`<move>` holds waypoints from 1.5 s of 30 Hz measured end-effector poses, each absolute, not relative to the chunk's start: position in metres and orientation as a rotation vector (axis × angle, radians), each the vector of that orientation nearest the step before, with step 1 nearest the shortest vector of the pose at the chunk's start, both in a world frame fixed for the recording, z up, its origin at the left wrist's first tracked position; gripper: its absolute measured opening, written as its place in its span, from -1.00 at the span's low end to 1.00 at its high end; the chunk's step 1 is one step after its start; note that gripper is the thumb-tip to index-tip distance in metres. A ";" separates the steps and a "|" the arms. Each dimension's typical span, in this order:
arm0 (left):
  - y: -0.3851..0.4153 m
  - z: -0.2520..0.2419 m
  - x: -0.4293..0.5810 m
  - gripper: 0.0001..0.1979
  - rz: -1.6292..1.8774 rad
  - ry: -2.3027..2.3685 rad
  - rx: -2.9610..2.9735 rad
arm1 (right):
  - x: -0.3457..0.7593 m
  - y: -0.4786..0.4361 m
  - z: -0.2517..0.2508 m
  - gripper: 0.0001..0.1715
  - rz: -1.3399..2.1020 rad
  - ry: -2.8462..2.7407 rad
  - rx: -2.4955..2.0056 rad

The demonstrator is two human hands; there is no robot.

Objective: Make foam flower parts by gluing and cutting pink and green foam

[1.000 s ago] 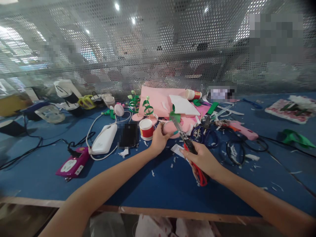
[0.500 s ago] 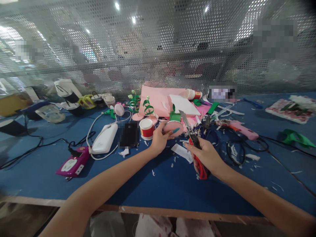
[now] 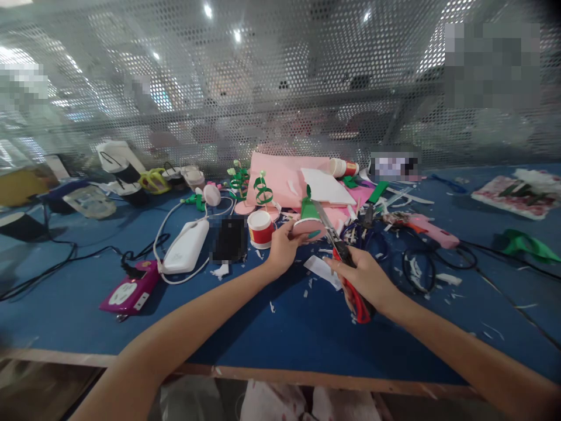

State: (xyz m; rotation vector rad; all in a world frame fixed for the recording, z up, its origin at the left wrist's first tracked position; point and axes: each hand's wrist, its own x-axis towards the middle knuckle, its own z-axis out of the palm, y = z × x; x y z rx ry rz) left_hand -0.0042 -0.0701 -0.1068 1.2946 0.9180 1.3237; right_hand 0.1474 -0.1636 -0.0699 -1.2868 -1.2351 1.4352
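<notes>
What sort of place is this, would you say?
Probably a craft workspace: paper scraps litter the blue table, the right hand holds a red-handled cutting tool, and what looks like a pink glue gun lies farther right.

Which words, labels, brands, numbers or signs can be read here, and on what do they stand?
None can be read with certainty.
White power bank: faint marking, too small to read.
Upright red-and-white cup: yellowish print, too small and blurred.
Lying cups: print on the red band, too small.
Propped screen: pixelated, nothing legible.
</notes>
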 end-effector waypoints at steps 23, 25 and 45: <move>-0.069 -0.111 -0.011 -0.79 1.321 0.999 1.702 | 0.149 -0.165 -0.068 -0.69 1.353 -1.387 -1.367; -0.069 -0.111 -0.012 -0.79 1.324 1.009 1.732 | 0.149 -0.165 -0.069 -0.68 1.349 -1.391 -1.370; -0.072 -0.107 -0.013 -0.81 1.326 1.064 1.832 | 0.150 -0.163 -0.075 -0.67 1.399 -1.378 -1.335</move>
